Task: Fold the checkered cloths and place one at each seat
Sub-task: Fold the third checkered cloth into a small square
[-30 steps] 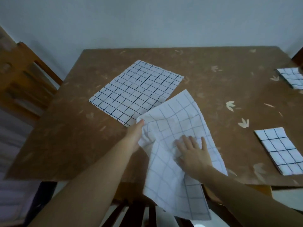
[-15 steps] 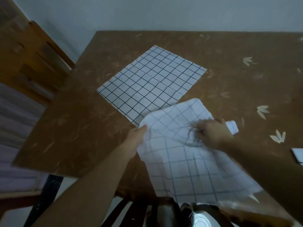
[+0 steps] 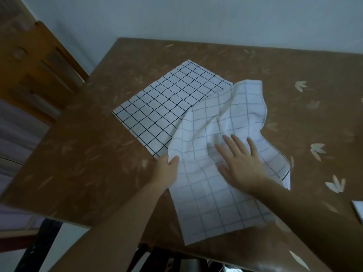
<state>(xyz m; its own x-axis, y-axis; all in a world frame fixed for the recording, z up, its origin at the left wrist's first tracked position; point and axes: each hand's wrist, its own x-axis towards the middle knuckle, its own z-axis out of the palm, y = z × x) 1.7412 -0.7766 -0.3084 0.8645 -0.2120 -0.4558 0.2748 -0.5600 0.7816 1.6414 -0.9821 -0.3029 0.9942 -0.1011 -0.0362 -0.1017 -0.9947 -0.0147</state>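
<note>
Item 1: rumpled checkered cloth (image 3: 206, 193), lying at the near edge of the table (image 3: 78, 163), its far corner lapping item 2. We note the left hand (image 3: 167, 170) pinching its left edge, thumb over the fabric, likely to anchor it. The right hand (image 3: 242, 165) lies flat on it, fingers straight and spread, which we judge is to smooth creases before folding.
Item 2: flat checkered cloth (image 3: 167, 108), nearer the table's left edge, not yet folded.

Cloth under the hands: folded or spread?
Spread, not neatly folded: the near cloth lies rumpled, its far edge overlapping the flat cloth.
</note>
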